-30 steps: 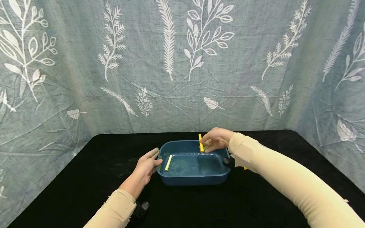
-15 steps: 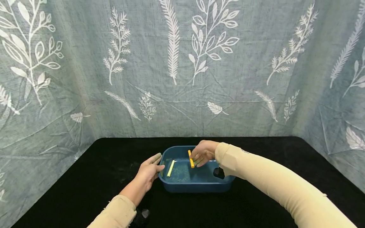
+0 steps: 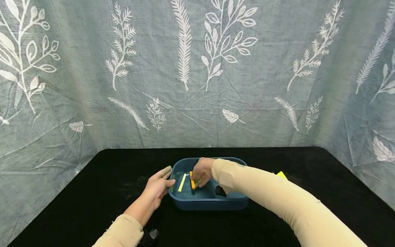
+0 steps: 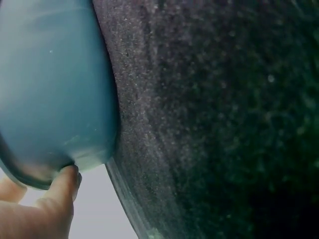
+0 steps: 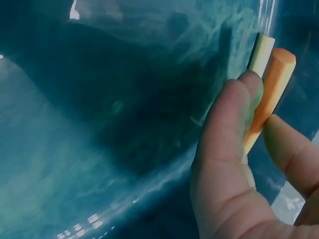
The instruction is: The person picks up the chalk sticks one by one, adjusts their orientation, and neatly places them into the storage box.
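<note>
A blue tub (image 3: 213, 204) sits on the black-covered table. My left hand (image 3: 155, 187) holds its left end, with the thumb over the rim and fingers outside; the left wrist view shows a finger (image 4: 62, 186) against the outer wall. Inside the tub, my right hand (image 3: 202, 172) pinches an orange chalk stick (image 3: 192, 181) between thumb and fingers. Just left of it lies a pale yellow chalk stick (image 3: 182, 183) on the tub floor. Seen from the right wrist, the orange chalk (image 5: 271, 89) slants beside the pale yellow chalk (image 5: 262, 55), partly hidden by fingertips.
Behind my right forearm a bright yellow object (image 3: 281, 175) shows on the black tablecloth (image 3: 92, 202), mostly hidden. A grey-green curtain (image 3: 197, 123) with white leaf prints hangs behind the table. Pale dusty smears mark the tub floor.
My right hand has carried the orange chalk from above the tub's back rim leftward and down, beside the pale yellow chalk. My left hand stays on the tub's left end.
</note>
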### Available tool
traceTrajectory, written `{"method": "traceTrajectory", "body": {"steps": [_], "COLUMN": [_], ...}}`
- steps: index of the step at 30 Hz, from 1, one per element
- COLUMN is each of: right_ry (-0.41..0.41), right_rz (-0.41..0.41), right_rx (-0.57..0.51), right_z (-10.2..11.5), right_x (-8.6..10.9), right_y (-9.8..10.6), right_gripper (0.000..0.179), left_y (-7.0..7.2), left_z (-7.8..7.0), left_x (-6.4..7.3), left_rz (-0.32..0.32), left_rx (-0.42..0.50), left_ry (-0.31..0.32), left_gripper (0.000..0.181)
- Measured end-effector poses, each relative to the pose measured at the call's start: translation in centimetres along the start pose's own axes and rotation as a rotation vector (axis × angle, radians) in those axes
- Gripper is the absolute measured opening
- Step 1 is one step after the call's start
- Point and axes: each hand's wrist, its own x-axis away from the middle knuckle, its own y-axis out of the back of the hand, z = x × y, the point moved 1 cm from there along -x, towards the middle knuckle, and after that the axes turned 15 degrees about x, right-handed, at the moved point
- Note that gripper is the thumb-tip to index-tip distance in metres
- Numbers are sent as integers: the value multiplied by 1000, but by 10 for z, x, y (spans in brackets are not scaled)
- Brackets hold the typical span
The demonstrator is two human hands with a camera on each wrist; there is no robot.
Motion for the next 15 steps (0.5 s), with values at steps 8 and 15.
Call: {"method": "traceTrajectory", "body": {"steps": [8,15], "right_ry": [-32,-58], "right_rz": [3,24], "right_rx": [-41,-93], "right_z": [8,8], "right_x": [-11,-18], "right_y": [-7,-12], "right_gripper": [16,16], "left_y": [2,2], "left_z": [-2,-1], "left_x": [1,1], "left_rz": [3,-6], "left_rx": [2,18], "left_ry": [7,10], "left_gripper": [61,60]}}
